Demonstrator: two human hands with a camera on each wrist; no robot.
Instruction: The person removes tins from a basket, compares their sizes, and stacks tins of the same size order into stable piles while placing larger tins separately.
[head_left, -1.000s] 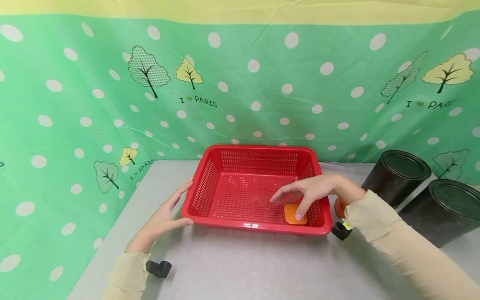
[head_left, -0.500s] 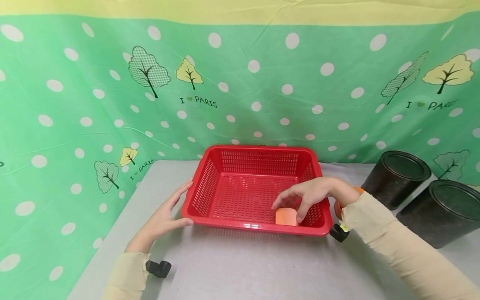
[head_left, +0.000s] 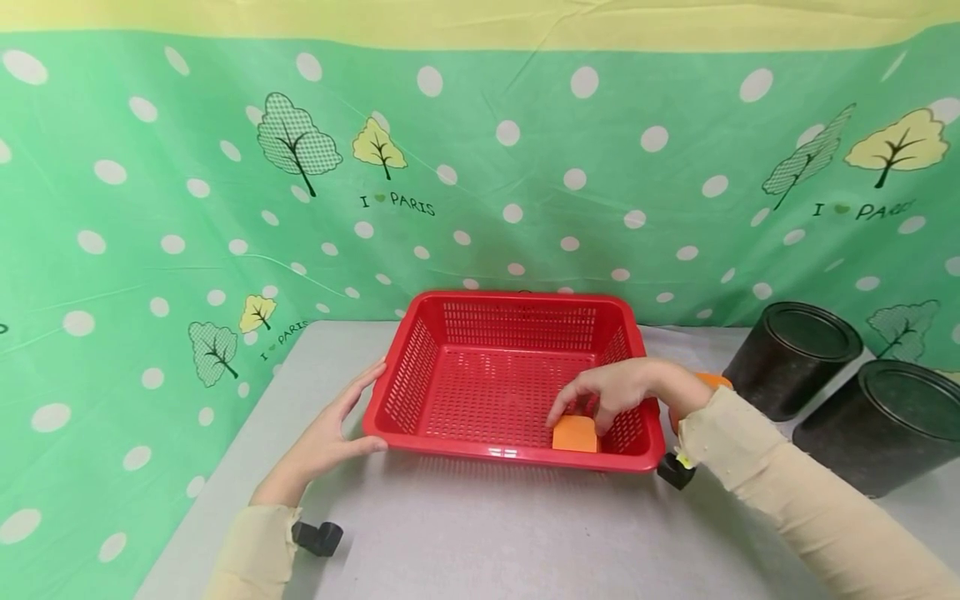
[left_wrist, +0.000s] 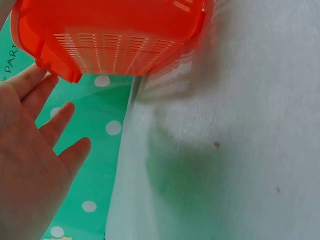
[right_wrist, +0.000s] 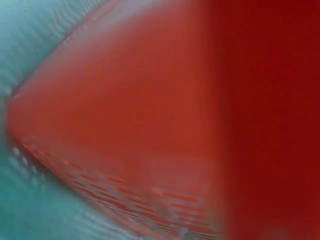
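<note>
A red perforated plastic basket (head_left: 495, 452) sits on the table. My left hand (head_left: 330, 433) is at its left end, fingers extended, fingertips touching the rim; the left wrist view shows that hand (left_wrist: 35, 135) spread below the basket (left_wrist: 115, 30). My right hand (head_left: 611, 392) reaches over the right side into the basket. Its fingers and thumb hold a small orange block-like piece (head_left: 575, 435) near the front right corner. The basket's front rim hides the lower part of that piece. Only the blurred red basket wall (right_wrist: 125, 100) fills the right wrist view.
Two dark lidded cans (head_left: 798, 358) stand on the right of the grey-white table (head_left: 480, 533). Another orange object (head_left: 714, 380) lies behind my right wrist, mostly hidden. A green dotted cloth (head_left: 480, 167) hangs behind and to the left.
My right hand has lowered and closed about the orange piece, which has shifted left and tilted from lying flat. The left hand and the basket have stayed in place.
</note>
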